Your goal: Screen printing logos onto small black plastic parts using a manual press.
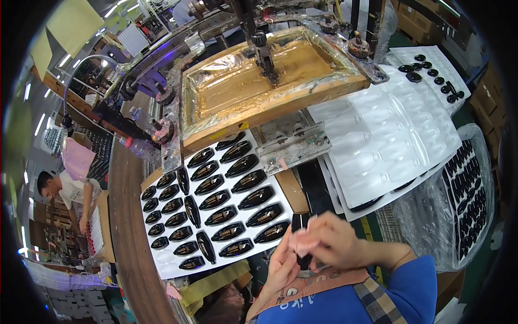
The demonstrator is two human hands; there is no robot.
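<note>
In front of my chest, my left hand (283, 262) is closed around a glossy black piece (300, 221), which stands roughly upright. My right hand (332, 240) bends over it from the right, its fingers closed on a small pale pink cloth (305, 244) pressed against the piece. Fingers and cloth hide the piece's middle. Left of my hands lies a white tray (167, 265) with rows of glossy black tapered pieces (221, 215), many bearing gold print.
A wooden-framed printing screen (275, 113) with gold ink sits above a metal fixture (294, 143). White moulded trays (386, 140) are stacked at right, beside plastic-wrapped black pieces (464, 200). A co-worker (75, 194) bends over a table at far left.
</note>
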